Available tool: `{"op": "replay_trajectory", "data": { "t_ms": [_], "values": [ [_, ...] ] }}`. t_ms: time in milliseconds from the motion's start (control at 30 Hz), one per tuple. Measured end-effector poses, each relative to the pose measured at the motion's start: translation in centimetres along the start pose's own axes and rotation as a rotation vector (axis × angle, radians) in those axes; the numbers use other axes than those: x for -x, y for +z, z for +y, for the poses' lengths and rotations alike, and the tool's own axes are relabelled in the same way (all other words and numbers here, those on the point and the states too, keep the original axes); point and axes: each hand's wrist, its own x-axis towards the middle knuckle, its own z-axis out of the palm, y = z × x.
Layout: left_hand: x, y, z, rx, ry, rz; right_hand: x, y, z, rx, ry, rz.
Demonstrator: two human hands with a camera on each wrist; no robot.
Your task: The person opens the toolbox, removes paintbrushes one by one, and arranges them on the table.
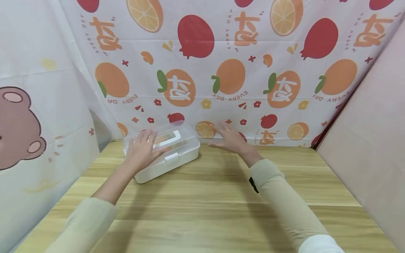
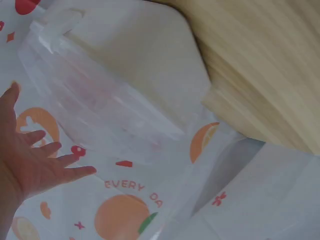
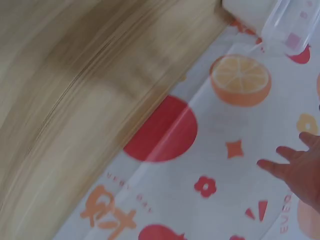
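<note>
White box (image 1: 181, 156), clear lid (image 1: 186, 136) on, far left of the tabletop (image 1: 202, 203). Head view: your left hand (image 1: 140, 153) is over it, your right hand (image 1: 230, 140) just right of it. Left wrist: fingers spread wide. Right wrist: fingers apart, nothing held. Probably reaching; next move calls for a two-sided grip.

The box (image 1: 172, 160) is white, table (image 1: 202, 211) tan wood-grain, backdrop (image 1: 202, 80) fruit-printed white.
</note>
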Motion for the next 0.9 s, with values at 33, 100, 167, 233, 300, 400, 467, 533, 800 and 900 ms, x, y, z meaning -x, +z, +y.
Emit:
{"op": "replay_trajectory", "data": {
  "t_ms": [33, 100, 167, 233, 300, 400, 467, 533, 800, 900],
  "values": [
    [0.6, -0.1, -0.3, 0.007, 0.003, 0.028, -0.4, 0.3, -0.4, -0.008, -0.012, -0.002],
    [1.6, -0.4, -0.8, 0.017, 0.019, 0.070, -1.3, 0.9, -1.4, -0.018, -0.037, 0.000],
    [2.6, -0.6, -1.2, 0.016, 0.047, 0.099, -2.0, 1.4, -2.3, -0.035, -0.058, 0.005],
    [3.5, -0.7, -1.6, 0.014, 0.077, 0.119, -2.7, 1.9, -3.4, -0.055, -0.077, 0.010],
    [4.3, -0.7, -2.0, 0.011, 0.102, 0.142, -3.2, 2.4, -4.5, -0.064, -0.097, 0.004],
    [5.3, -0.5, -2.4, 0.031, 0.117, 0.191, -4.0, 3.0, -5.9, -0.084, -0.116, -0.021],
    [5.8, -0.2, -2.6, 0.057, 0.121, 0.229, -4.3, 3.5, -6.5, -0.080, -0.111, -0.044],
    [6.1, 0.1, -2.7, 0.087, 0.134, 0.266, -4.4, 4.1, -6.8, -0.072, -0.099, -0.067],
    [6.0, 1.1, -2.3, 0.143, 0.127, 0.342, -4.2, 6.4, -6.0, -0.091, -0.107, -0.034],
    [5.9, 1.3, -2.1, 0.163, 0.086, 0.344, -4.2, 6.8, -5.8, -0.107, -0.116, 0.019]
  ]
}}
